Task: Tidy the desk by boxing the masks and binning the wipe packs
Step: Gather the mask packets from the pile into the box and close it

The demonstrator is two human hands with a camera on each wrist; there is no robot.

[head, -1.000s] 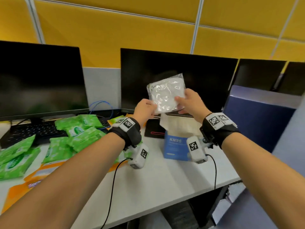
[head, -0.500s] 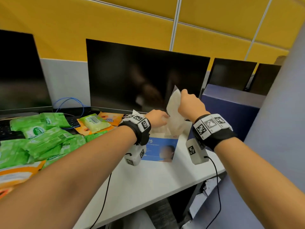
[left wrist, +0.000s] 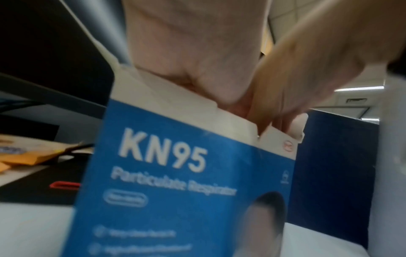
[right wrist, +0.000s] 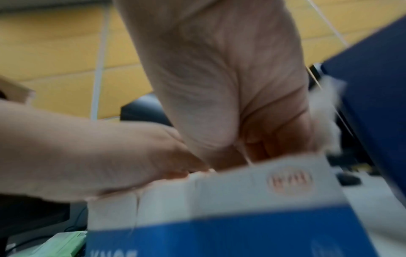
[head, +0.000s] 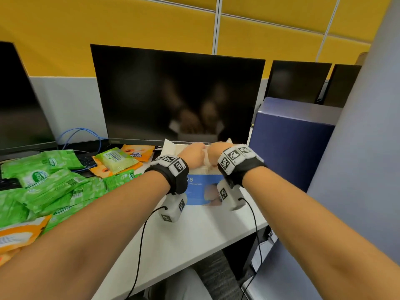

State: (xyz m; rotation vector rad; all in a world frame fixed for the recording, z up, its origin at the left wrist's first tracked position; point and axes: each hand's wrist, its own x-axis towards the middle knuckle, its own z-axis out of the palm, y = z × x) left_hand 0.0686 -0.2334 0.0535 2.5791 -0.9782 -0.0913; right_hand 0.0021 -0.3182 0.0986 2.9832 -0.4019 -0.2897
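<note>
A blue and white KN95 mask box [head: 201, 189] stands open on the white desk [head: 194, 230] in front of the middle monitor. My left hand [head: 192, 154] and right hand [head: 218, 151] meet over its open top, fingers down inside. Between them they grip a white bagged mask pack [head: 206, 160], most of it hidden in the box. In the right wrist view crumpled plastic of the mask pack [right wrist: 327, 118] sticks out beside my right hand [right wrist: 252, 139] above the box [right wrist: 241, 200]. The left wrist view shows the box [left wrist: 175, 173] close up. Green wipe packs [head: 43, 182] lie piled at the left.
Orange wipe packs [head: 135, 151] and a yellow-green one [head: 116, 160] lie near a keyboard [head: 86, 161]. A dark monitor [head: 177, 94] stands right behind the box. A navy partition [head: 287, 146] stands to its right, and a grey panel [head: 368, 148] closes the far right.
Both hands have brought the mask pack down from in front of the monitor, turned it on edge, and lowered it into the open box. My view has swung to the right.
</note>
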